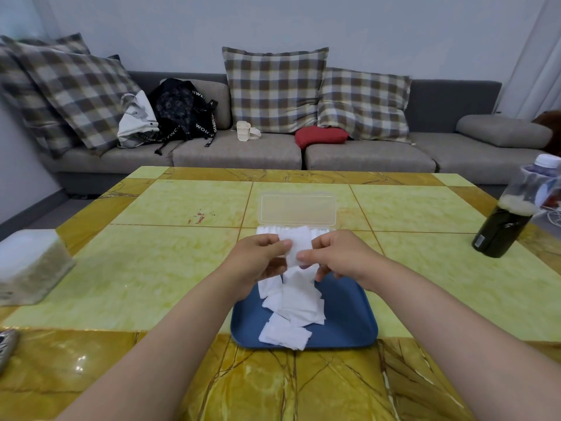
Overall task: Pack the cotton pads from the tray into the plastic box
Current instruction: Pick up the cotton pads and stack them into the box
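Jointly, left hand (pixel 258 260), right hand (pixel 340 256), seemingly pinching pads (pixel 297 245)

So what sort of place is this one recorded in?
Most likely a home living room: a long grey sofa with plaid cushions and a black backpack on it, behind a yellow tiled table.

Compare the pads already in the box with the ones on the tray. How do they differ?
In the box, the packed pads sit in a tight row; on the tray, the loose pads lie flat in an overlapping heap. The packed pads are partly hidden behind the left hand and right hand; the loose pads show almost fully. Both are white and roughly square.
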### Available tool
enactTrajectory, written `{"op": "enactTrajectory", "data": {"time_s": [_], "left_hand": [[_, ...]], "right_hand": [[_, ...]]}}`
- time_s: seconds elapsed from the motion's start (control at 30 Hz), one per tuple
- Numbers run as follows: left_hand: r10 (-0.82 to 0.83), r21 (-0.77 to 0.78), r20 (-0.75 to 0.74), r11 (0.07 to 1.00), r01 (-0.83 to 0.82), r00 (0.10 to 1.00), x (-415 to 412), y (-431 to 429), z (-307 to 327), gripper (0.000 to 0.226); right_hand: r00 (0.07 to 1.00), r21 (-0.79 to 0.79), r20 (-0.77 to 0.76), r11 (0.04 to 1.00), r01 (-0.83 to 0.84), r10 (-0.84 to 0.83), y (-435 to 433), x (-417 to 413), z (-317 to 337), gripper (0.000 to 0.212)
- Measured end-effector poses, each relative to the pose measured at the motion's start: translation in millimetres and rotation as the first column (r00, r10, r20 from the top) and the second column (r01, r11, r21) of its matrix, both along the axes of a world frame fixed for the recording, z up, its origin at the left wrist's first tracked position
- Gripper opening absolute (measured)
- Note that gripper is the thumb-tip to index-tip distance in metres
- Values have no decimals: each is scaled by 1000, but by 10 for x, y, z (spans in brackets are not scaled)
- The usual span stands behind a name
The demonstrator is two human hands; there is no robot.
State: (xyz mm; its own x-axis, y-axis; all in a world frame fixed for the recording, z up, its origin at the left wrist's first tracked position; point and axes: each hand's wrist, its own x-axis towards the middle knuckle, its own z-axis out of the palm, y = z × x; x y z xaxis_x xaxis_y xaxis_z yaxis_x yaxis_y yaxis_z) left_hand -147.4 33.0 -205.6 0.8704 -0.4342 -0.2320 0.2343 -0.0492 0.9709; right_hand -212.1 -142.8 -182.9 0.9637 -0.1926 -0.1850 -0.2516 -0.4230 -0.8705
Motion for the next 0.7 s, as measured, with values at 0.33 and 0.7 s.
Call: {"op": "enactTrajectory", "data": {"time_s": [0.33, 0.7], "left_hand": [[231, 26, 39, 972, -232, 972, 85, 88, -25, 19], [235, 29, 63, 971, -237, 970, 81, 67, -31, 23]], "right_hand": [[932, -533, -155, 766, -358, 328, 147, -19, -199, 39], [952, -409, -108, 860, -304, 285, -4, 3, -133, 23]]}}
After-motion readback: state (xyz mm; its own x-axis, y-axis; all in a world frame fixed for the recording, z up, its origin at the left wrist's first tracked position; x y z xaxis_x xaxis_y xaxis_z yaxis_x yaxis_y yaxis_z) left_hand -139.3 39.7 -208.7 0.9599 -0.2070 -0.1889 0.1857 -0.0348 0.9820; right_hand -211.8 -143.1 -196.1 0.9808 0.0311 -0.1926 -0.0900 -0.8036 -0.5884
